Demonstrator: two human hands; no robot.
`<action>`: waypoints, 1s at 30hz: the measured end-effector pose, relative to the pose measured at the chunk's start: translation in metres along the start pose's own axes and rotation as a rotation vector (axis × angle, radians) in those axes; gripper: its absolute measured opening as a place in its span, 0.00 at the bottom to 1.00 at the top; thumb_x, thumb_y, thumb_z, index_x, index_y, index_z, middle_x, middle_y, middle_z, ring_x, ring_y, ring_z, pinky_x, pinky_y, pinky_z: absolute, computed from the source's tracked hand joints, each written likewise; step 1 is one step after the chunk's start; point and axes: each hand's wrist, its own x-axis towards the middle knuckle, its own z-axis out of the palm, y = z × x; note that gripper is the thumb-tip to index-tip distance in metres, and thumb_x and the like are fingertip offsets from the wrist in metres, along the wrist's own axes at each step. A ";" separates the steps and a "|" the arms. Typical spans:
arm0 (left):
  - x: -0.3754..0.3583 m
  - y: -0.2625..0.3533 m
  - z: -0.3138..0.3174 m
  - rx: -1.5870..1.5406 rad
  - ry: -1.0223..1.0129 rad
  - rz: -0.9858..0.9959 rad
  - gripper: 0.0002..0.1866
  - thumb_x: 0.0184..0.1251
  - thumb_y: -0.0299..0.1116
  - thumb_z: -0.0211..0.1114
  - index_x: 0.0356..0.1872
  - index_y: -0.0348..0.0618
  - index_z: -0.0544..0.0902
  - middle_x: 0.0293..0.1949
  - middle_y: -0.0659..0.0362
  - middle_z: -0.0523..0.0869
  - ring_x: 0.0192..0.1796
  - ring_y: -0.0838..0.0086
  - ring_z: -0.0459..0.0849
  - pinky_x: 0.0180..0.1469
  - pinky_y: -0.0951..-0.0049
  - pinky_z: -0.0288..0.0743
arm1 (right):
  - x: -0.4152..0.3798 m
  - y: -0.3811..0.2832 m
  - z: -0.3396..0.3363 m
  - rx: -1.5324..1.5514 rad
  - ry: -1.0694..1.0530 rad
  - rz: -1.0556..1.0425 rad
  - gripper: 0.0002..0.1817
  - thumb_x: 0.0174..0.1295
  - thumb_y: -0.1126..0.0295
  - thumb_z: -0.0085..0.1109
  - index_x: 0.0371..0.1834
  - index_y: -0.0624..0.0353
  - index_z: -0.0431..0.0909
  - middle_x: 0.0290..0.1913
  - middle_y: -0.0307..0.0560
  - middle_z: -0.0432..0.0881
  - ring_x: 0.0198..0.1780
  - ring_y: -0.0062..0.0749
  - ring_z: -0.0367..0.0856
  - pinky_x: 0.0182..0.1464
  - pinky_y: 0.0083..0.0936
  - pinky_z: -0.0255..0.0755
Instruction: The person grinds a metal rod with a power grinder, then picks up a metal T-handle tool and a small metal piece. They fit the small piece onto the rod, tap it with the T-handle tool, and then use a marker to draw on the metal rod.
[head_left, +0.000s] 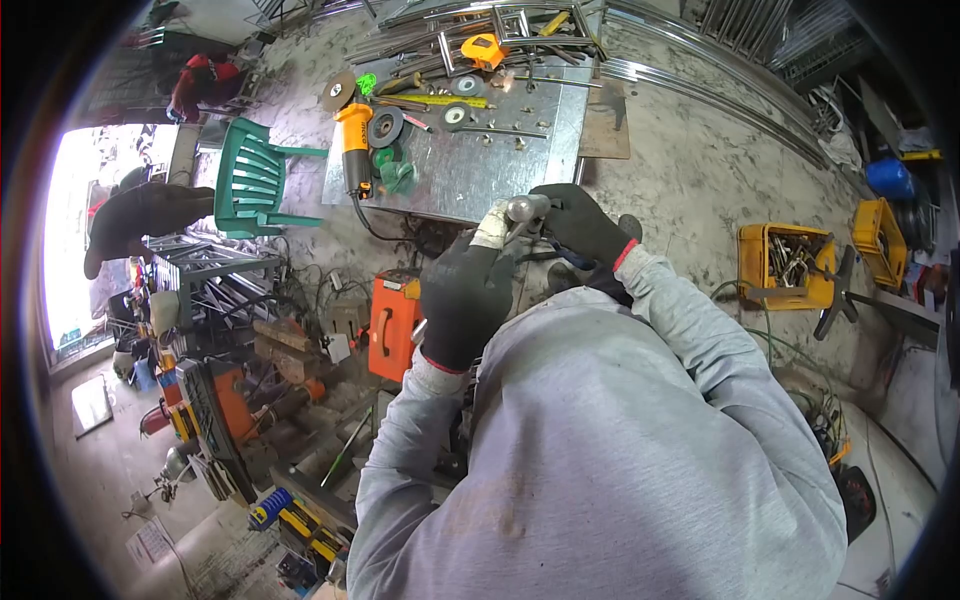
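While a small round-headed metal fitting [522,208] sits just above the frame's centre, the left hand [465,297], black-gloved, is closed around its lower part and the right hand [580,222] closes on it from the right. A firm, steady two-handed hold seems wise. Beyond, at upper centre, the steel worktable [480,175] carries a yellow angle grinder [353,140]; an orange welder [392,322] stands below-left.
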 end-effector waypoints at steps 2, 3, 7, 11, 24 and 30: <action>0.003 0.006 -0.001 -0.008 0.000 0.008 0.11 0.66 0.29 0.73 0.47 0.39 0.90 0.35 0.47 0.90 0.33 0.51 0.89 0.34 0.53 0.81 | 0.000 -0.006 -0.002 0.008 -0.035 0.035 0.12 0.68 0.78 0.55 0.47 0.63 0.89 0.39 0.41 0.90 0.43 0.20 0.81 0.49 0.27 0.77; 0.004 0.008 -0.002 -0.017 -0.002 0.017 0.13 0.67 0.29 0.73 0.50 0.39 0.90 0.35 0.47 0.90 0.33 0.51 0.89 0.34 0.53 0.81 | 0.000 -0.007 -0.003 0.015 -0.069 0.071 0.12 0.68 0.78 0.56 0.47 0.64 0.89 0.39 0.41 0.90 0.43 0.20 0.81 0.49 0.27 0.77; -0.002 -0.001 -0.002 0.003 -0.075 -0.025 0.21 0.70 0.30 0.73 0.63 0.41 0.90 0.37 0.47 0.92 0.34 0.55 0.91 0.35 0.55 0.81 | -0.002 -0.004 -0.003 0.051 -0.051 0.102 0.12 0.69 0.78 0.56 0.47 0.64 0.89 0.39 0.41 0.90 0.45 0.20 0.82 0.50 0.27 0.78; 0.002 0.007 -0.005 0.043 -0.046 -0.035 0.20 0.70 0.30 0.74 0.62 0.41 0.90 0.35 0.49 0.91 0.33 0.56 0.90 0.35 0.56 0.81 | 0.001 -0.006 -0.005 -0.047 -0.041 0.005 0.10 0.70 0.77 0.58 0.46 0.64 0.88 0.38 0.41 0.90 0.43 0.20 0.81 0.48 0.27 0.78; 0.000 0.005 -0.001 -0.001 -0.033 -0.033 0.14 0.68 0.30 0.73 0.52 0.38 0.90 0.34 0.47 0.89 0.32 0.51 0.88 0.33 0.52 0.79 | -0.002 -0.018 0.000 -0.004 -0.032 0.086 0.10 0.71 0.73 0.59 0.47 0.64 0.89 0.39 0.41 0.90 0.43 0.20 0.82 0.48 0.28 0.78; 0.004 0.013 -0.006 -0.010 -0.060 -0.060 0.17 0.69 0.30 0.74 0.57 0.40 0.92 0.35 0.48 0.92 0.32 0.56 0.91 0.34 0.58 0.82 | 0.004 -0.007 -0.006 -0.081 -0.117 0.082 0.11 0.73 0.69 0.67 0.53 0.63 0.90 0.43 0.42 0.91 0.46 0.20 0.85 0.54 0.27 0.81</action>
